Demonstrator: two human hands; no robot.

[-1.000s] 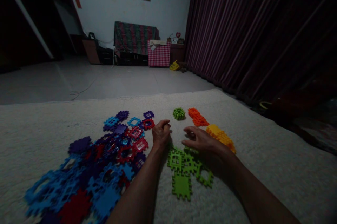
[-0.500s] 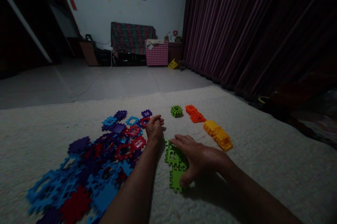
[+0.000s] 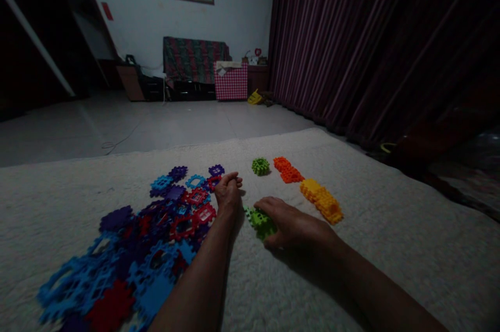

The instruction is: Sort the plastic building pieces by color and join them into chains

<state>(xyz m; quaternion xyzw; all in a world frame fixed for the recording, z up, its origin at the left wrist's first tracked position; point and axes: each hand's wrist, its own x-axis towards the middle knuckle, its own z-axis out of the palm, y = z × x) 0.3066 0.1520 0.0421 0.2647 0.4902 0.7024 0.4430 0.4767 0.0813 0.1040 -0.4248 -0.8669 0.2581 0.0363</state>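
Note:
My right hand [image 3: 292,224] is wrapped around the near side of several green interlocking toy tiles [image 3: 262,224], thumb low and fingers over the top. The palm hides part of them. My left hand [image 3: 227,190] rests on its side on the quilted mat [image 3: 250,290], fingers loosely curled, with nothing visible in them. Close to its left edge lie red toothed tiles [image 3: 204,213], part of a mixed pile with blue tiles [image 3: 156,290] and purple tiles [image 3: 117,217]. Beyond both hands sits a small green stack [image 3: 260,166], apart from the held tiles.
Orange tiles [image 3: 288,169] and a row of yellow tiles [image 3: 321,200] lie to the right of the green stack. Past the mat's far edge are a tiled floor [image 3: 187,124], a checked cloth [image 3: 230,81] over furniture, and a dark curtain [image 3: 320,40] at the right.
My right hand has closed around the green tiles. These were spread in a longer patch toward me and now sit gathered together, farther from me. My left hand stays in place.

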